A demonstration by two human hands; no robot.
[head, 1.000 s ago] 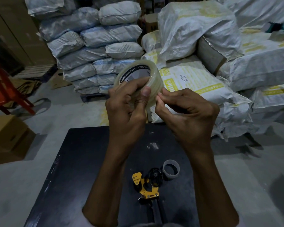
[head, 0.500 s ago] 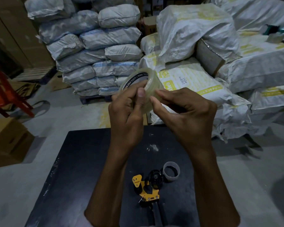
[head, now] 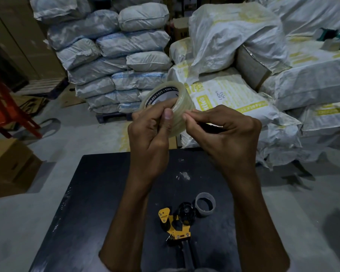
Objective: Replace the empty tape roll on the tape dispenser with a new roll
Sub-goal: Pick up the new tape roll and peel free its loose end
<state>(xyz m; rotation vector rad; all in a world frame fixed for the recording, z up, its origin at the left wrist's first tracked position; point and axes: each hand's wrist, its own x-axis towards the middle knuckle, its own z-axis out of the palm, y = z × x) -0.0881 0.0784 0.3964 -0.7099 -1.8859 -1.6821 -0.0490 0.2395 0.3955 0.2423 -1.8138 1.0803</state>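
Note:
My left hand grips a new roll of clear tape held up in the air, thumb lying across its outer face. My right hand has thumb and forefinger pinched together at the roll's right edge, on the tape surface. Down on the black table lies the yellow and black tape dispenser with its black hub bare. The empty grey cardboard core stands just right of the hub.
Stacks of white woven sacks fill the floor beyond the table, more of them on the right. A cardboard box and a red stand sit at the left.
The roll and both hands have shifted slightly; my right fingertips have slid along the roll's edge while pinching at the tape.

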